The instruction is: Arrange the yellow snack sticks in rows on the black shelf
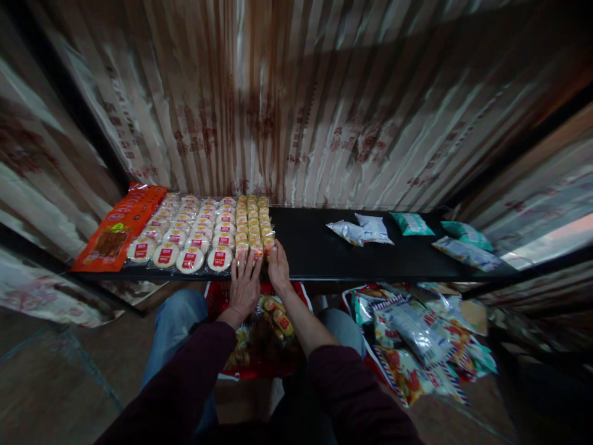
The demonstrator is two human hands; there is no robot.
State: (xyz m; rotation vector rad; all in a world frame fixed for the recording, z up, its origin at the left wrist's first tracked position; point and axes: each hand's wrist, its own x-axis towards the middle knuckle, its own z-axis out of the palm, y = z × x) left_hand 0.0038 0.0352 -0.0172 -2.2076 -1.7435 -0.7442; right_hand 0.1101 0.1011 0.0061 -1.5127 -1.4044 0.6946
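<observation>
Head cam: yellow packets (pixel 254 224) run 12-to-6 on the black shelf (pixel 306 244), 12 o'clock from the left hand (pixel 245 287) (spread open), 11ish from the right hand (pixel 279 269) (grip? can't tell), both touching.

Left grip (pixel 246 285) and right grip (pixel 278 267) touch yellow packets (pixel 252 221) on a shelf (pixel 310 250).

Small packets (pixel 254 224) between round packs (pixel 189 259) and scattered pouches (pixel 375 229) on the shelf (pixel 310 242)
</observation>
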